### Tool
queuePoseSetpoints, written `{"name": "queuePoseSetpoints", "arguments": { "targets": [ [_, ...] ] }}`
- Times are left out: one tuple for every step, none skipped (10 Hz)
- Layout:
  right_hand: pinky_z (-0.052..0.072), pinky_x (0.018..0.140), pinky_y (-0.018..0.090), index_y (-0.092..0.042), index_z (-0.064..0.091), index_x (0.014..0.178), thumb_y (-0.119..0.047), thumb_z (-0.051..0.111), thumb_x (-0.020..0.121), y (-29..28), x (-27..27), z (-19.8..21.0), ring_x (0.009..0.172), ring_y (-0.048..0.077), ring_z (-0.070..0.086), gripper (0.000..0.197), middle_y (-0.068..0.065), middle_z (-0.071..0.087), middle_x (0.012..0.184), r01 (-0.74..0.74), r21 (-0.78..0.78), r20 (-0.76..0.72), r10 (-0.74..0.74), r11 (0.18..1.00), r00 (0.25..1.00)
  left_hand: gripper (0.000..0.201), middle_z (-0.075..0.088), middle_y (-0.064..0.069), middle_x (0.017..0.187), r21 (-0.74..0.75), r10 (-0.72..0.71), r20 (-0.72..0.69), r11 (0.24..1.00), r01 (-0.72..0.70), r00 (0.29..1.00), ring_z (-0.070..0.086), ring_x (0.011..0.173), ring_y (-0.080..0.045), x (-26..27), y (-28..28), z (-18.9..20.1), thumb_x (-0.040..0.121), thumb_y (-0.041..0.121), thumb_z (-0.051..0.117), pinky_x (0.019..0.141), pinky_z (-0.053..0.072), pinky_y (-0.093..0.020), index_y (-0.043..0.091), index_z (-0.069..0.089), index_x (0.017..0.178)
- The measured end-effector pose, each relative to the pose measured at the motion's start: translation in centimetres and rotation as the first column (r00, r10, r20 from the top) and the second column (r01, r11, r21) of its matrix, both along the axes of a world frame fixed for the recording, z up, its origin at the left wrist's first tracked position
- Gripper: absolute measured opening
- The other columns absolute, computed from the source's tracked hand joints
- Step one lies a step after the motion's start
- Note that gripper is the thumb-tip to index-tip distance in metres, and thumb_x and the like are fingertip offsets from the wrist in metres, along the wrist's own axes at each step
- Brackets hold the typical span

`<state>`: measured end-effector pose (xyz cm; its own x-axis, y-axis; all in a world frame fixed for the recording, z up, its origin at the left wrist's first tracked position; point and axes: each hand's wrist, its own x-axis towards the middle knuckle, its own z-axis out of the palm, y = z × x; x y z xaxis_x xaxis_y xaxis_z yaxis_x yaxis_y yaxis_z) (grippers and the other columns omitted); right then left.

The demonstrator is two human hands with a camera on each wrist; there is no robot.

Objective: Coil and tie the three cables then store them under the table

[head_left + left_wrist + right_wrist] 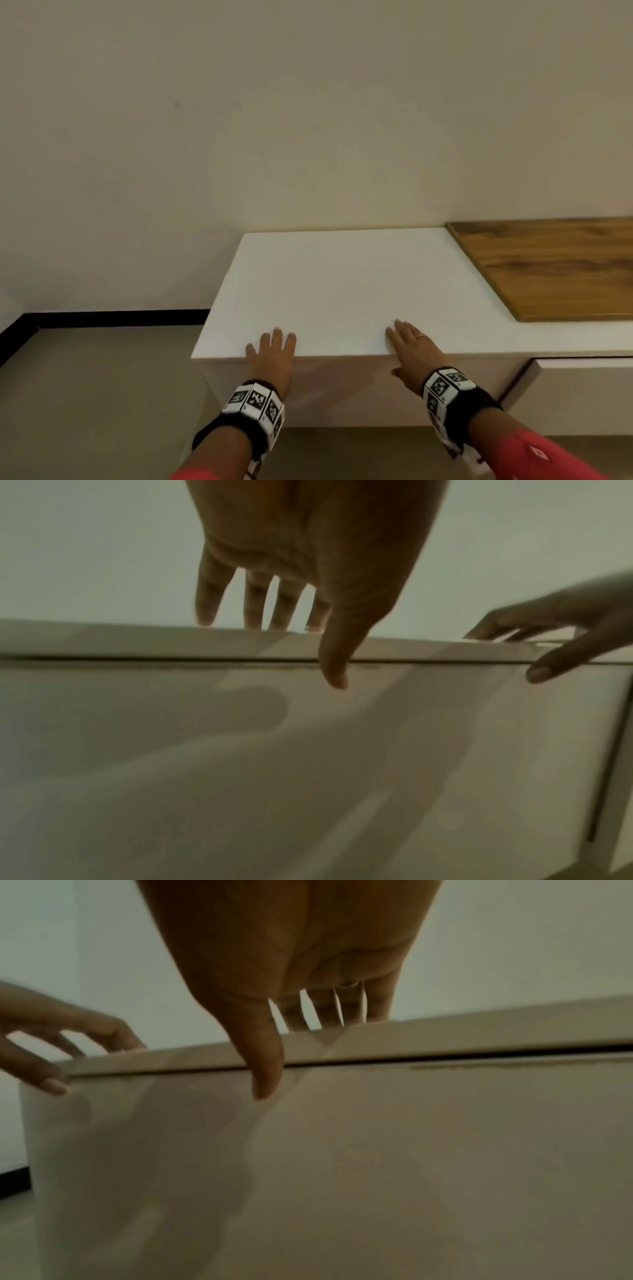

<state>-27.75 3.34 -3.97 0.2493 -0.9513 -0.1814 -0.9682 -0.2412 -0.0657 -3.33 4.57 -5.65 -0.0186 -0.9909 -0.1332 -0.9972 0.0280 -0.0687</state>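
Both hands rest at the front edge of the white table top (342,291). The left hand (272,356) lies palm down with its four fingers straight and spread across the top surface, near the table's left front corner. Its thumb hangs over the edge and points down along the front panel (308,764), as the left wrist view shows. The hand grips nothing.

The right hand (412,349) lies further right on the same front edge, well apart from the left hand. Its fingers are straight and flat on the top surface; a ring (420,335) sits on one finger. In the right wrist view the thumb extends down over the edge in front of the panel. This hand also holds nothing.

A narrow dark gap (479,1057) runs between the table top and the front panel below it. Whether the thumbs touch the panel cannot be determined.

The three cables do not appear in any view; their location cannot be stated.

Each wrist carries a black band with square black-and-white marker tiles (255,401). Red sleeves (534,452) cover the forearms.

A brown wooden board (555,267) lies on the table surface at the right, against the wall (308,120). Below it, a second white front panel (582,387) stands slightly forward of the first. A black skirting strip (113,317) runs along the floor (85,394) at the left.
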Motion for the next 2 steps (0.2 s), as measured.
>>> {"name": "queuePoseSetpoints", "arguments": {
  "targets": [
    [0.024,0.116,0.037,-0.014,0.02,0.143,-0.03,0.058,0.087,2.6,-0.3,1.9,0.141,0.028,0.02,0.069,0.012,0.019,0.153,-0.003,0.084,0.008,0.003,0.996,1.0,0.065,0.019,-0.01,0.15,0.061,0.011,-0.029,0.998,-0.009,1.0,0.012,0.141,-0.031,-0.8,1.9,2.0,0.089,0.028,0.054,0.113,0.016,-0.055,0.019,0.017,0.141],
    [0.03,0.112,0.038,-0.016,0.022,0.142,-0.032,0.057,0.087,5.5,-1.2,3.7,0.137,0.028,0.028,0.067,0.01,0.025,0.15,-0.016,0.135,-0.008,0.017,0.991,1.0,0.063,0.022,-0.009,0.149,-0.017,-0.02,-0.054,1.0,0.019,0.998,0.015,0.14,-0.029,-1.2,4.6,4.7,0.088,0.037,0.054,0.111,0.021,-0.053,0.019,0.022,0.139]
  ]
}}
